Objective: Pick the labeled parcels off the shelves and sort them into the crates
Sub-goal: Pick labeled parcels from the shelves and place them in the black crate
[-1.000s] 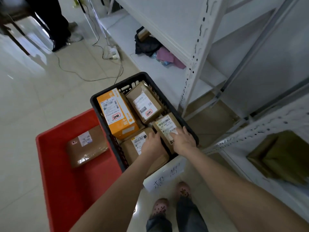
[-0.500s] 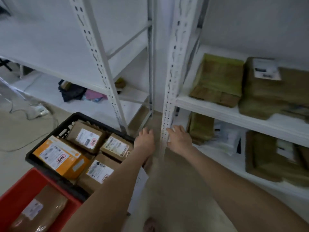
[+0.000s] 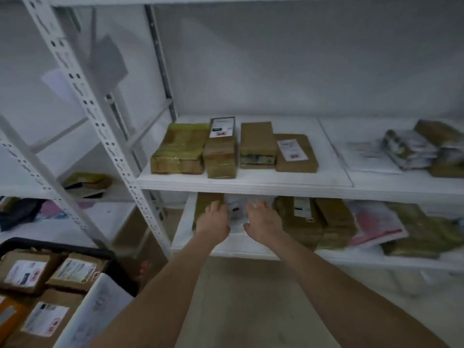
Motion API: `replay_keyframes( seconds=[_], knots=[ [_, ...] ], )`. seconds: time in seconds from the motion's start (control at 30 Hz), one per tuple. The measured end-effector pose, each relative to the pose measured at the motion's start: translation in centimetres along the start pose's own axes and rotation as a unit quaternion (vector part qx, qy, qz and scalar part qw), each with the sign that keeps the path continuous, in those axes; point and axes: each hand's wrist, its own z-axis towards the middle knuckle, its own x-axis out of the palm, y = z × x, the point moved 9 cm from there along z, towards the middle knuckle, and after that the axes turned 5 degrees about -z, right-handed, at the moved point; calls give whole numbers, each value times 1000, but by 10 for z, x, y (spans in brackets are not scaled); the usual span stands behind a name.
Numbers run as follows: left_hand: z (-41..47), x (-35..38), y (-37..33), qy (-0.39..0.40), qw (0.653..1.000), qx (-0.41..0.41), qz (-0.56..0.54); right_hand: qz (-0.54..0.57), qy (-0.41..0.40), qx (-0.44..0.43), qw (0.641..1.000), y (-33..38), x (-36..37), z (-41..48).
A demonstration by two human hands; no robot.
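Observation:
Both my arms stretch toward the lower shelf [image 3: 238,249] of a white rack. My left hand [image 3: 213,221] hovers with fingers spread over a brown parcel [image 3: 208,203] at the shelf's left end. My right hand [image 3: 262,222] is spread over a white mailer bag [image 3: 237,209] beside it. Neither hand holds anything. On the upper shelf [image 3: 246,180] lie several brown parcels, among them a labeled tall box [image 3: 221,149] and a labeled flat box [image 3: 295,153]. The black crate [image 3: 57,247] at the lower left holds several labeled boxes.
White perforated rack posts [image 3: 105,126] stand to the left of my arms. More parcels and bags [image 3: 376,222] fill the lower shelf to the right. A white sheet of paper [image 3: 98,307] leans on the crate. Clothes [image 3: 22,212] lie on the left rack's low shelf.
The view swung up and right from the crates to the shelves. Both hands left the box in the black crate and now reach empty over the lower shelf.

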Motion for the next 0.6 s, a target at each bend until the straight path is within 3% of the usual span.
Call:
replay_keyframes(
  seconds=[0.2,0.43,0.53,0.6],
  knots=[
    [7,-13,-127,-32,996,81,-5,38,-47,72,996,-119,-44,-15],
    [59,-25,-188,-56,991,92,-76,100,-63,121,986,-194,-60,10],
    [95,-25,-205,-58,988,104,-96,199,-51,150,967,-220,-60,37],
    [122,-22,-213,-53,987,110,-105,296,-44,182,937,-238,-59,58]
  ],
)
